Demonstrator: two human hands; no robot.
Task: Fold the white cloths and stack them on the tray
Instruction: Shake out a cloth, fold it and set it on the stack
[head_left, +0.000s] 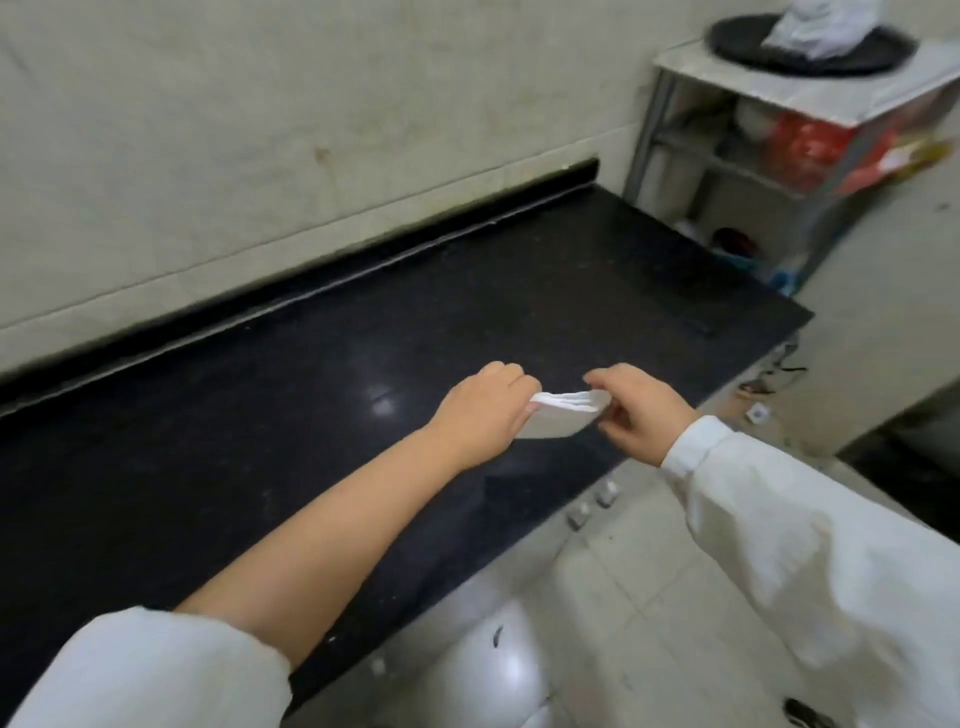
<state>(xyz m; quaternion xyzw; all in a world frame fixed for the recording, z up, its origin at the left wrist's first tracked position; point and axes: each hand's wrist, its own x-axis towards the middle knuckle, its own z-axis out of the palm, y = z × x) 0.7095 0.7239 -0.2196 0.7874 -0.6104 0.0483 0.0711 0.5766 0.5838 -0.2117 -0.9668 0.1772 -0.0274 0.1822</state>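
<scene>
left hand (485, 413): pinches the left end of the folded white cloth (563, 418)
right hand (636, 408): pinches the right end
cloth: held between both hands, above the black bench (260, 441), near its front edge
tray (810, 49): dark, on shelf unit (779, 98) past the bench's right end, with crumpled white cloths (813, 23) on it

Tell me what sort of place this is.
Probably a kitchen or utility room: a polished black stone counter runs along a pale wall, a metal storage rack holds packets, and the floor is tiled. Both hands hold a folded white cloth.
</scene>
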